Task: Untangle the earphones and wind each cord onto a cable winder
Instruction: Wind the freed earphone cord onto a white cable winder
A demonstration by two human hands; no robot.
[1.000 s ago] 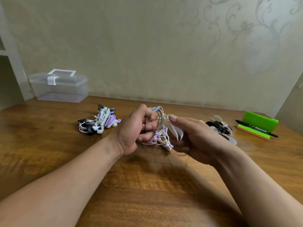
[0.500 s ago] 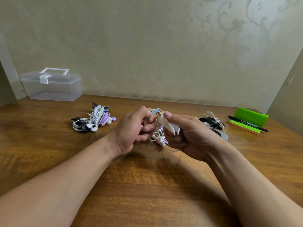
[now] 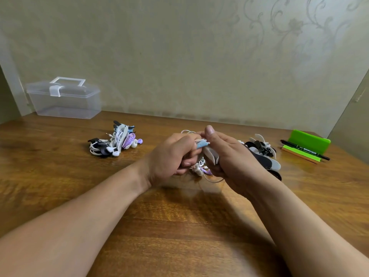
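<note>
Earphones [image 3: 202, 162] and a winder [image 3: 209, 154] were held between both hands over the wooden surface [image 3: 179, 226].
The left hand [image 3: 171, 156] was closed, fingers curled tight round the white earphone cord. The right hand [image 3: 235, 158] was pinched by thumb and fingers on the white-and-blue winder, touching the left hand. White and purple earbuds [image 3: 198, 170] were left hanging under the hands. A pile of wound earphones [image 3: 115, 141] was laid to the left, spare winders [image 3: 263, 150] just behind the right hand. A clear box [image 3: 65, 100] was set far left by the wall, a green holder [image 3: 308, 141] with a black pen [image 3: 305, 149] far right.
</note>
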